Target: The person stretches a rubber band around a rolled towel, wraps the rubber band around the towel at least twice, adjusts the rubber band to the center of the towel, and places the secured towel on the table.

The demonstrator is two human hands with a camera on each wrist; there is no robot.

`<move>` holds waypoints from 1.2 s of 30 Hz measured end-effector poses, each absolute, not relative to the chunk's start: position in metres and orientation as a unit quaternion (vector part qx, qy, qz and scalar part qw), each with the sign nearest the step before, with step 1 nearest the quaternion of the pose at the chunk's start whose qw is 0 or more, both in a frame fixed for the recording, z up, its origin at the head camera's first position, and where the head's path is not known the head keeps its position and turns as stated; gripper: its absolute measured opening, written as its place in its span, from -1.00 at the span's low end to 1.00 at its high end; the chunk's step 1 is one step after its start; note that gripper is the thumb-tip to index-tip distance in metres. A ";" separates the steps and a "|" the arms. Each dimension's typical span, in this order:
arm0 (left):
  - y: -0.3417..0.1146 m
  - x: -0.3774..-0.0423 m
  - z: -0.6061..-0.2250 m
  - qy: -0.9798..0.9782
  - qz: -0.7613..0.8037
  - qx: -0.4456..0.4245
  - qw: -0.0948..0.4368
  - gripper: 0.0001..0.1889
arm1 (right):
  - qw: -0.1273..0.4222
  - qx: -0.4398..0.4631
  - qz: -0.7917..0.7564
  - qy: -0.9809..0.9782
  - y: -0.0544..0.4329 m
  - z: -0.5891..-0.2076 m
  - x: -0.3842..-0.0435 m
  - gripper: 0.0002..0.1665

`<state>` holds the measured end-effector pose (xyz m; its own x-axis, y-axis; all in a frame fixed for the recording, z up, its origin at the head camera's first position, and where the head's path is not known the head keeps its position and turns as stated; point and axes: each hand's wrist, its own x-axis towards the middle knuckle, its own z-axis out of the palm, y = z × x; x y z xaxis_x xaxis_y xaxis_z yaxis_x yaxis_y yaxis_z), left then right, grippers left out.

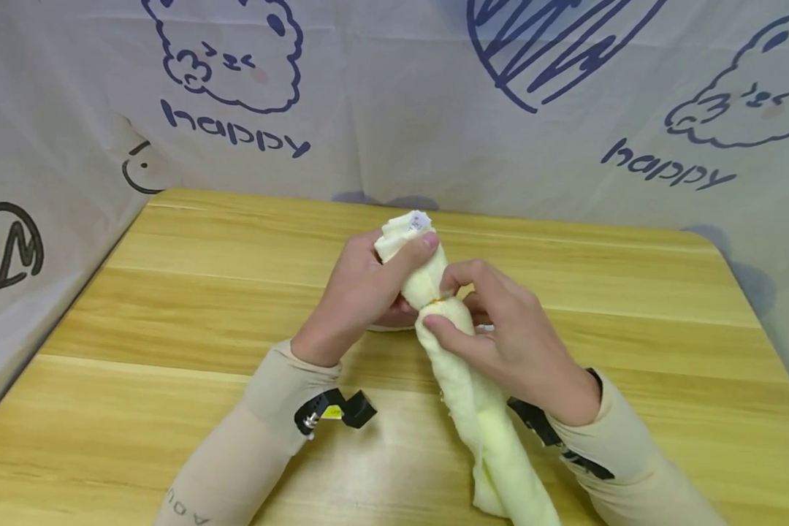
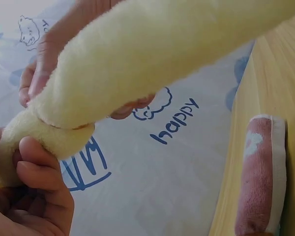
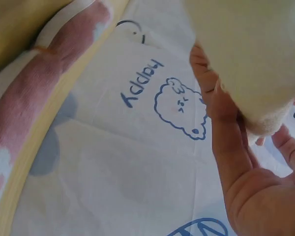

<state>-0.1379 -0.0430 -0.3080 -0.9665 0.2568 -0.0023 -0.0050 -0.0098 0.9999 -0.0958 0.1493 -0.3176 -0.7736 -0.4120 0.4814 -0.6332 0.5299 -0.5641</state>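
Note:
A pale yellow towel (image 1: 463,394), rolled long and narrow, slants from the middle of the table toward its near edge. A thin orange-yellow rubber band (image 1: 439,299) cinches it near the far end. My left hand (image 1: 358,296) grips that far end, thumb on top, just below a white label (image 1: 418,220). With my right hand (image 1: 516,340) I hold the towel at the band, forefinger beside the band and thumb pressed on the roll nearer me. In the left wrist view the yellow roll (image 2: 137,59) hides part of the hands.
A rolled pink towel (image 2: 258,182) with a white edge and pale flower pattern lies on the wooden table (image 1: 191,307); an orange band (image 3: 43,50) circles it. From above, my hands mostly hide it. A white cloth (image 1: 381,131) with blue drawings hangs behind the table.

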 end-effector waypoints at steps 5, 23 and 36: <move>-0.043 -0.139 -0.308 0.675 0.727 0.089 0.091 -0.66 | 0.143 0.333 0.412 -0.836 0.151 -0.318 -0.097 -0.61; -0.039 -0.134 -0.307 0.674 0.726 0.097 0.095 -0.69 | 0.221 0.389 0.386 -0.807 0.151 -0.322 -0.105 -0.76; -0.041 -0.136 -0.308 0.693 0.703 0.113 0.115 -0.70 | 0.153 0.385 0.431 -0.801 0.160 -0.314 -0.101 -0.80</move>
<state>-0.1357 -0.0408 -0.3079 -0.9482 0.3175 -0.0009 -0.0054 -0.0133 0.9999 -0.1008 0.1601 -0.3137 -0.6562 -0.4851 0.5779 -0.7496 0.3310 -0.5733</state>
